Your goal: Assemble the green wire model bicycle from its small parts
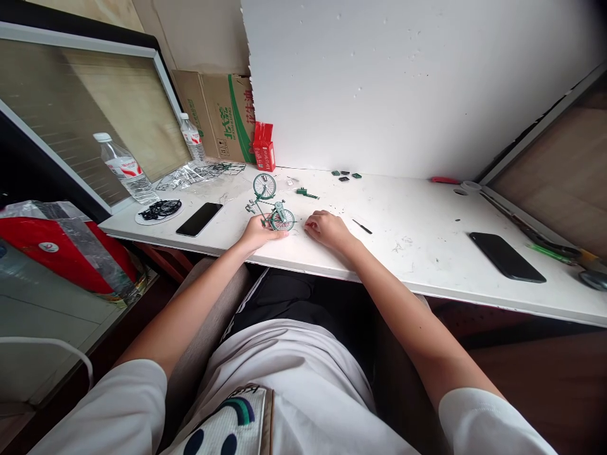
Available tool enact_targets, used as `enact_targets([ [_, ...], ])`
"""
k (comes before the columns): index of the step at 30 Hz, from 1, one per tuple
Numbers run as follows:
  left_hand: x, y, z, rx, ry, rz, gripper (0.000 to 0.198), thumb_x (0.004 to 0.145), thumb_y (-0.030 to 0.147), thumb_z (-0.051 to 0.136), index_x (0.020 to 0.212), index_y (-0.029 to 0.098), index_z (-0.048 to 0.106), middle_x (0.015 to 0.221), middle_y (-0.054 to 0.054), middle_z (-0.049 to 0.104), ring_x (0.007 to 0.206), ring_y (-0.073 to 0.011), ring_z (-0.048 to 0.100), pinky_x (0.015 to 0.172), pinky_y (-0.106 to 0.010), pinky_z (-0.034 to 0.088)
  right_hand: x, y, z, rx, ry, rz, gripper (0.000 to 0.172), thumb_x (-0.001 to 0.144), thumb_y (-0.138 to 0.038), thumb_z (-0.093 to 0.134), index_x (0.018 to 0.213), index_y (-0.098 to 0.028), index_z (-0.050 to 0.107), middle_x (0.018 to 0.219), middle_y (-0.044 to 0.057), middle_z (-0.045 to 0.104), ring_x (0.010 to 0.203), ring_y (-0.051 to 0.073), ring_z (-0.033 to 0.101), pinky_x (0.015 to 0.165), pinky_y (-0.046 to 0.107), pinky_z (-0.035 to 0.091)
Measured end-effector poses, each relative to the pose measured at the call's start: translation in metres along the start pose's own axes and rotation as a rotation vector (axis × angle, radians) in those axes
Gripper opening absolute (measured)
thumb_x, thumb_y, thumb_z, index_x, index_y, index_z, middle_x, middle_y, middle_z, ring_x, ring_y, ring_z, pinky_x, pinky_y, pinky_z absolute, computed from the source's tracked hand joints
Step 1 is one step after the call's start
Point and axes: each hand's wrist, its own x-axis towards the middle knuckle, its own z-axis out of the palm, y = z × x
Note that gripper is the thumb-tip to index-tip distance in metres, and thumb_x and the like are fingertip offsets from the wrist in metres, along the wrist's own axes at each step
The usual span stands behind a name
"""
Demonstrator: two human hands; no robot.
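A small green model bicycle (282,218) stands out over the white table (403,208), one wheel near me and the other farther back. My left hand (260,234) is closed on its near end, with the fingers partly behind the wheel. Just right of the bicycle, my right hand (327,229) rests on the table with curled fingers and the thumb against the fingertips; anything between them is too small to make out. A thin dark tool (362,226) lies right of that hand. Behind the bicycle is a green part (308,193).
Several small green pieces (344,179) lie near the wall. At the left are a black phone (200,219), a plate of black parts (159,211), two bottles (127,170) and plastic wrap. A red box (264,146) stands behind; another dark phone (507,256) lies right.
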Motion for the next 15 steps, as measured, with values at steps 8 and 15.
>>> enact_targets([
  [8, 0.002, -0.005, -0.002, 0.031, 0.003, -0.001, 0.070, 0.043, 0.040, 0.110, 0.102, 0.014, 0.082, 0.110, -0.014, 0.085, 0.104, -0.0338, 0.079, 0.102, -0.049, 0.062, -0.001, -0.002, 0.002, -0.030, -0.004, -0.051, 0.023, 0.110, -0.027, 0.059, 0.110, -0.020, 0.082, 0.117, 0.013, 0.078, 0.113, 0.028, 0.067, 0.078, 0.033, 0.049],
  [15, 0.000, -0.002, -0.001, 0.020, 0.008, -0.011, 0.069, 0.042, 0.034, 0.110, 0.102, 0.015, 0.082, 0.110, -0.013, 0.085, 0.101, -0.0313, 0.079, 0.099, -0.046, 0.061, 0.001, 0.001, 0.011, 0.036, 0.048, -0.054, 0.019, 0.110, -0.024, 0.058, 0.107, -0.019, 0.076, 0.114, 0.015, 0.076, 0.111, 0.029, 0.065, 0.078, 0.036, 0.050],
])
